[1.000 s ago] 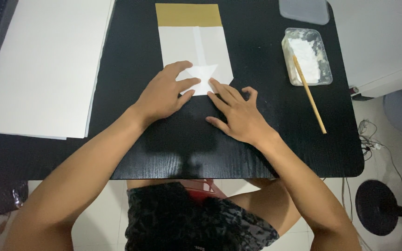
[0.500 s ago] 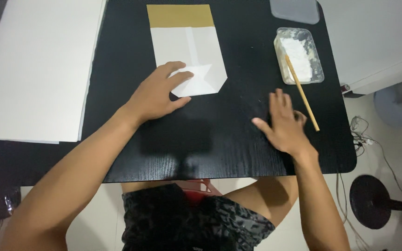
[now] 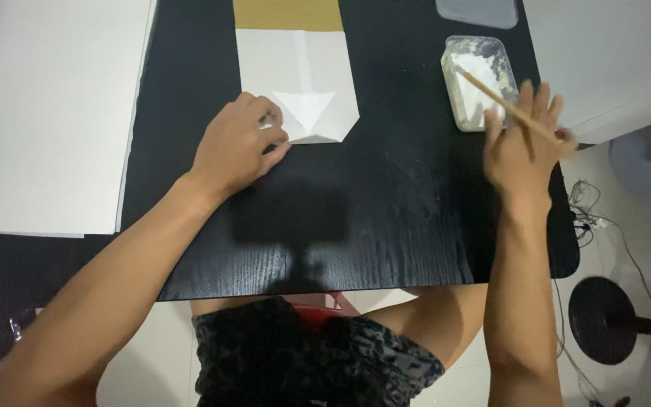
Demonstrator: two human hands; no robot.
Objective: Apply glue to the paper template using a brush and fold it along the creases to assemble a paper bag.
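A black desk seen from above, over pale floor. Far left lies one large white sheet. Next, one left hand rests flat, fingers loosely curled, pressing the lower left corner of one folded white paper with a gold band on top. Right of it, one clear tub holds white paste. One right hand, fingers spread wide, touches one wooden stick whose tip rests in the tub. One clear lid sits above. One black stool stands at the lower right.
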